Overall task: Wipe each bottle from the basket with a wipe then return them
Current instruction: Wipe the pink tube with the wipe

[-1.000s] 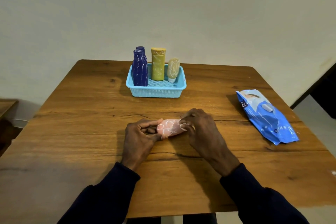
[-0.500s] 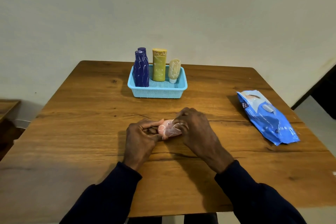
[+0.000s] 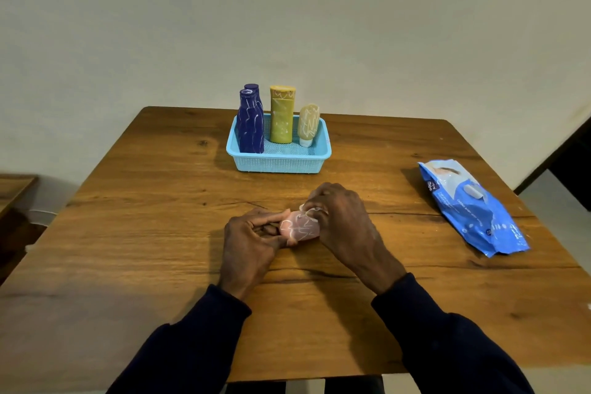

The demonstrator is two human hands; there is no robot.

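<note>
A pink bottle (image 3: 299,227) with white scribbles lies low over the table's middle, held between both hands. My left hand (image 3: 248,241) pinches its left end with thumb and fingers. My right hand (image 3: 343,224) curls over its right end, where a small whitish piece shows under the fingers; I cannot tell whether that is a cap or a wipe. The light blue basket (image 3: 281,165) stands behind them. It holds two dark blue bottles (image 3: 251,125), a yellow bottle (image 3: 281,115) and a small beige tube (image 3: 308,123), all scribbled on in white.
A blue pack of wipes (image 3: 471,206) lies on the wooden table (image 3: 144,233) to the right, its flap down. A wall rises behind the table's far edge. A second wooden surface (image 3: 12,189) shows at the far left.
My right hand has slid a little left over the bottle's right end, and its fingers now sit on the upper edge. The left hand's hold is unchanged.
</note>
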